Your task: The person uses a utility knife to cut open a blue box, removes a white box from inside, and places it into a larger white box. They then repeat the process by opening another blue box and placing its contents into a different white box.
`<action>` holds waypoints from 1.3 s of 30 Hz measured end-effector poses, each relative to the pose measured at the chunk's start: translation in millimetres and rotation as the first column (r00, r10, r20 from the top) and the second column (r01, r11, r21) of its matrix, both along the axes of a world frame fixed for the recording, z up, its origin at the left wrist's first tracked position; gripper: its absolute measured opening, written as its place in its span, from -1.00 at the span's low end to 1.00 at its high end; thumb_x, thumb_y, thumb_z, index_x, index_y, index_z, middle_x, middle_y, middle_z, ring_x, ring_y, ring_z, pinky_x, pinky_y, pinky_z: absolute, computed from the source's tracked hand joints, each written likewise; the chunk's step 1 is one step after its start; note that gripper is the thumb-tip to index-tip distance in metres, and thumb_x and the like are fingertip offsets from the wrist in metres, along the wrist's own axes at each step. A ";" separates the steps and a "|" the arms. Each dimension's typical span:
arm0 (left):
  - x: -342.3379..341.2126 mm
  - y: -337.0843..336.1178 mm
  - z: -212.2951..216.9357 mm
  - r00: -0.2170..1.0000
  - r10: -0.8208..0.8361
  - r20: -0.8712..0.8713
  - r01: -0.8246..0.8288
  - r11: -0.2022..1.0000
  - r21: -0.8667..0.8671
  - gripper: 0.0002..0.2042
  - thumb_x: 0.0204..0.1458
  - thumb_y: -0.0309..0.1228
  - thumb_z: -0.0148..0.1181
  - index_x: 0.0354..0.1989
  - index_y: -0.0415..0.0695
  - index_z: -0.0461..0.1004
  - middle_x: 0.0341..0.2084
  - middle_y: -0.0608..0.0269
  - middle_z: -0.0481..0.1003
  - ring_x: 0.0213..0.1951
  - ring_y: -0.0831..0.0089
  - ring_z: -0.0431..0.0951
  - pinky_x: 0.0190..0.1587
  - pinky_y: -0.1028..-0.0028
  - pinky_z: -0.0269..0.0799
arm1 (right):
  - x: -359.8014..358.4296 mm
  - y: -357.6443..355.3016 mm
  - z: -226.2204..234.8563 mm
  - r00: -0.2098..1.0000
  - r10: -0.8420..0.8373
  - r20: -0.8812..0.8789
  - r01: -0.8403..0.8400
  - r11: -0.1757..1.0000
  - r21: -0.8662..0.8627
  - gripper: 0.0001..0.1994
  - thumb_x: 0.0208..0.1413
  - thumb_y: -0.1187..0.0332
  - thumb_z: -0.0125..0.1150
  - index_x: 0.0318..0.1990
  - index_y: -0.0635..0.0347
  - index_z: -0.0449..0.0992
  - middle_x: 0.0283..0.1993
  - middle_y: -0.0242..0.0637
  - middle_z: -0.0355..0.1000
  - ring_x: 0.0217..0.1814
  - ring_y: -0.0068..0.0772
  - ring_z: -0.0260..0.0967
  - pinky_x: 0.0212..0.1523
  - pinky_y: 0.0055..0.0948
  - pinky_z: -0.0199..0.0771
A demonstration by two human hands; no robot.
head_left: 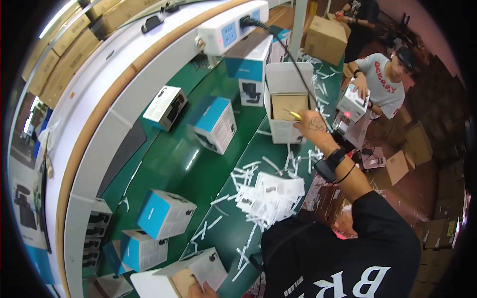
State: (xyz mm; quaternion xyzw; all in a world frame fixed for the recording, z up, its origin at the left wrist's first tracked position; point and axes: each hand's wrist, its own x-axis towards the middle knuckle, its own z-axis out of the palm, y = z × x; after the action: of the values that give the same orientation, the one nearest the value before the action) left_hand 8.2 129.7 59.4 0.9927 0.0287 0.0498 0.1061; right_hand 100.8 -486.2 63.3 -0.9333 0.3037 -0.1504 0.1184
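My right hand (312, 128) pinches a thin, pointed, yellow pen-like tool (295, 115). It is over the front right edge of an open white box (285, 133), whose flap stands up and in which brown cardboard (289, 105) shows. At the bottom edge, my left hand (202, 291) is partly cut off, its fingers bent at the edge of another open white box (211, 268) with a brown insert. Between the hands lies a messy pile of printed white paper slips (273, 196) on the green table (171, 171).
Closed blue-and-white cartons (166, 213) stand along the table's left side, more near the middle (214, 124). A white power strip (228, 32) with a black plug runs above. Paper strips (241, 253) litter the tabletop. At right, a co-worker in grey (380, 79) holds a white box (353, 104).
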 end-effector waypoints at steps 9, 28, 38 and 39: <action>18.3 -16.4 -16.6 0.821 -0.561 0.103 0.568 0.821 -0.053 -0.78 -0.18 -0.42 0.37 -0.56 -0.15 0.38 -0.57 0.11 0.36 -0.44 0.02 0.43 -0.38 0.13 0.31 | -8.8 36.6 -12.7 0.994 0.086 0.067 -0.084 0.996 -0.029 -0.72 -0.01 0.23 0.42 -0.20 0.20 0.62 -0.23 0.01 0.56 -0.17 0.07 0.54 -0.17 -0.12 0.55; -25.0 -40.1 -10.4 0.950 0.138 0.281 0.107 0.700 -0.706 -0.27 -0.08 -0.46 0.39 0.31 -0.31 0.22 -0.21 0.07 0.52 -0.24 0.29 0.56 -0.10 0.35 0.48 | -76.7 138.6 -144.4 0.834 0.285 -0.473 -0.160 0.945 0.286 -0.47 -0.22 0.09 0.54 -0.07 0.13 0.57 -0.13 -0.10 0.59 -0.06 -0.01 0.55 0.00 -0.18 0.53; -31.9 -25.3 -32.7 0.981 0.179 -0.078 -0.114 0.202 -0.973 -0.41 0.09 -0.48 0.09 0.33 -0.40 0.16 -0.10 -0.07 0.56 -0.11 0.34 0.59 -0.02 0.36 0.49 | -51.8 310.8 117.5 0.330 0.882 0.335 -0.775 0.051 0.630 -0.33 -0.04 0.49 0.34 0.32 0.31 0.34 -0.44 -0.24 0.55 -0.50 -0.51 0.47 -0.46 -0.47 0.39; -35.2 -24.7 -35.6 0.979 0.204 -0.017 -0.068 0.244 -0.967 -0.41 0.10 -0.48 0.07 0.33 -0.40 0.16 -0.10 -0.06 0.56 -0.11 0.32 0.59 -0.01 0.35 0.49 | -42.6 337.1 120.9 0.221 0.945 0.241 -0.805 0.037 0.593 -0.31 -0.02 0.51 0.30 0.36 0.27 0.31 -0.47 -0.22 0.53 -0.55 -0.47 0.46 -0.51 -0.44 0.37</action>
State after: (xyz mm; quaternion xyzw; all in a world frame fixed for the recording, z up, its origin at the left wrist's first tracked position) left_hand -27.1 104.9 23.9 0.7111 0.1328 0.0865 0.6850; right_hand 58.2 -149.1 184.2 -0.8292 -0.2959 0.1651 0.4445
